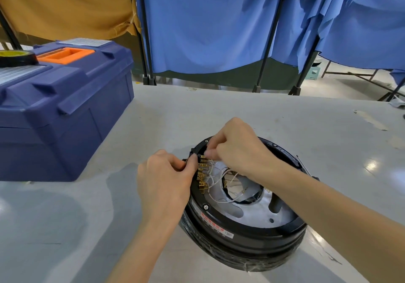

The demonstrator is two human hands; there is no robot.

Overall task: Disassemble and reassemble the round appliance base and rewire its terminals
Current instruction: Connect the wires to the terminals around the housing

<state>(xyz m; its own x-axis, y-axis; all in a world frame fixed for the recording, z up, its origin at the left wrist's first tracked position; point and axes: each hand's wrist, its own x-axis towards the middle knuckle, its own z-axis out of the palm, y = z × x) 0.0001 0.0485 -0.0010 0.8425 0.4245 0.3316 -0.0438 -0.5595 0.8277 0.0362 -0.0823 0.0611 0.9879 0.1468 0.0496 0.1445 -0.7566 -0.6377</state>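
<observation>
On the pale grey surface, close to its near edge, sits the round appliance base, lying flat with its open side up. Inside the black rim there's a silver plate with a big hole in the middle, and a red-and-white label on the near side. Along the left of the ring runs a row of brass terminals, with thin white wires looping off them toward the centre. Both hands are right in there! The left hand has its fingers curled, thumb and forefinger pinching the black rim just beside the top of the terminal row. The right hand reaches across the base, fingers bunched tight, fingertips nipping a wire end at the topmost terminal; the grip is too small to make out finely. Off to the left stands a dark blue toolbox with an orange handle, lid down, a roll of tape resting on top. Behind, blue curtains hang on black poles, with mustard cloth at far left.
</observation>
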